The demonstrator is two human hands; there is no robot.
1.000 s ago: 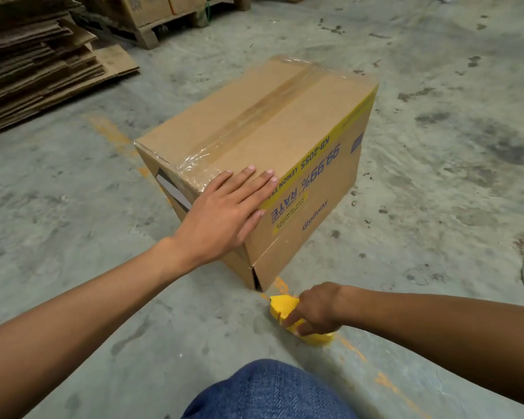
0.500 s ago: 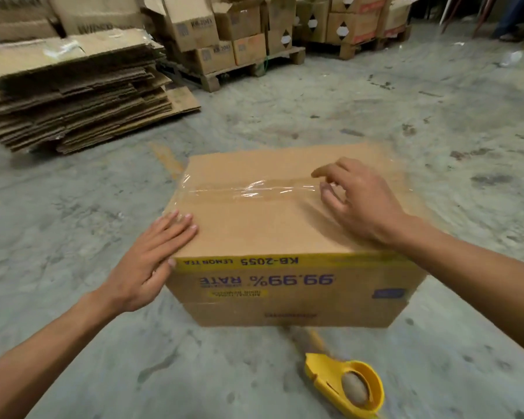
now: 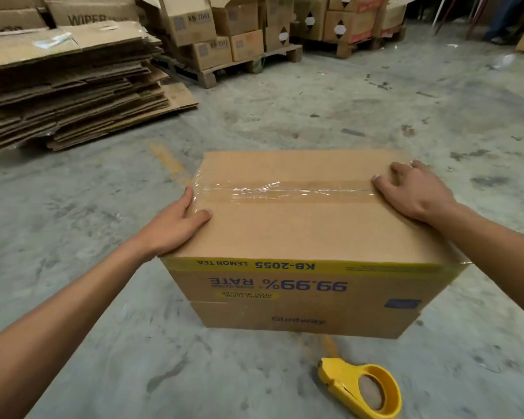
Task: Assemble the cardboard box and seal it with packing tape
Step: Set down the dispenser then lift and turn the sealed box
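The closed cardboard box (image 3: 300, 234) stands on the concrete floor in front of me, its print upside down. A strip of clear packing tape (image 3: 285, 190) runs left to right along the top seam. My left hand (image 3: 176, 225) lies against the box's left top edge, thumb on top, fingers over the side by the tape's end. My right hand (image 3: 415, 192) rests on the top at the tape's right end, fingers spread and pressing down. The yellow tape dispenser (image 3: 363, 388) lies on the floor just in front of the box, held by neither hand.
A stack of flattened cardboard (image 3: 73, 86) sits at the back left. Pallets with cartons (image 3: 218, 40) and more cartons (image 3: 345, 25) stand behind. A person's legs (image 3: 502, 19) show at the far top right. An orange line (image 3: 167, 158) is painted on the floor.
My right hand let go of the dispenser, then slid along the tape to the box's right end. My left hand shifted to the left edge. The box now faces me squarely.
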